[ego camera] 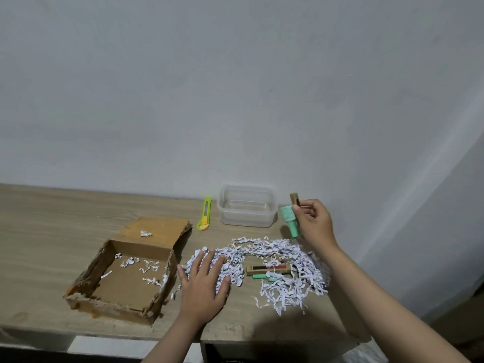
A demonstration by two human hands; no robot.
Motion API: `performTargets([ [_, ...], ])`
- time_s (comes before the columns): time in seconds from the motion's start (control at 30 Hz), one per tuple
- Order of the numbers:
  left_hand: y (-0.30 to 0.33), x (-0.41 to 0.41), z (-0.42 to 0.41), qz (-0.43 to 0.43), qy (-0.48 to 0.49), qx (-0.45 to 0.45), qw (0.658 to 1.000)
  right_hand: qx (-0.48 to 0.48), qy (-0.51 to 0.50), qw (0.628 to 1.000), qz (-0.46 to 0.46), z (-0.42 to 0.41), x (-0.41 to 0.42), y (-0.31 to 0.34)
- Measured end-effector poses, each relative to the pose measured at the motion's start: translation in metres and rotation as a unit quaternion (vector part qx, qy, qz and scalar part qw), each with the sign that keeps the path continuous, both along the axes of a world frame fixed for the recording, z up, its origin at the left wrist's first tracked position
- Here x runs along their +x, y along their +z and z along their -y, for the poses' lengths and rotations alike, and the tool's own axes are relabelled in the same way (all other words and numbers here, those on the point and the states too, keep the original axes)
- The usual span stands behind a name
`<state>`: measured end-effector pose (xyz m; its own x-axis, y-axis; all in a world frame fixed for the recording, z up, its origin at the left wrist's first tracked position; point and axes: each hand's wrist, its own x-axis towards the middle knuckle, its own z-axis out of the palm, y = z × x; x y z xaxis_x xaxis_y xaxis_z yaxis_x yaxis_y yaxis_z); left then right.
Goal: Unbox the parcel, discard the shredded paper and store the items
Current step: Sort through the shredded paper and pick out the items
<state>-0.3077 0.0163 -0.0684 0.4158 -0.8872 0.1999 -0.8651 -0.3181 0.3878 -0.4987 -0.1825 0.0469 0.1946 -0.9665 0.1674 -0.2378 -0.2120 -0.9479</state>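
An opened cardboard box [123, 279] lies on the table's left side with a few paper shreds inside. A heap of white shredded paper [285, 268] spreads over the middle of the table. My left hand [204, 281] rests flat on the heap's left edge. In the heap lie a tan and red stick-shaped item [267, 269] and a mint green item [272, 277]. My right hand [313, 222] is raised beside the clear plastic container [247, 208] and holds a mint green tube [289, 220] together with a small tan piece [294, 199].
A yellow-green utility knife [205, 217] lies between the box flap and the container. The wooden table [52, 226] stands against a pale wall; its front edge is near me. A torn flap of the box points toward the wall.
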Motion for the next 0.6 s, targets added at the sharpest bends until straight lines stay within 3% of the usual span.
performTargets([
  [0.4,-0.002,0.000,0.003,0.006,0.019,-0.001,1.000,0.075,-0.016,0.977,-0.200,0.079,-0.019,-0.052],
  [0.6,-0.002,0.000,0.004,0.006,0.018,0.001,1.000,0.204,-0.001,0.969,-0.139,0.099,-0.019,-0.051],
])
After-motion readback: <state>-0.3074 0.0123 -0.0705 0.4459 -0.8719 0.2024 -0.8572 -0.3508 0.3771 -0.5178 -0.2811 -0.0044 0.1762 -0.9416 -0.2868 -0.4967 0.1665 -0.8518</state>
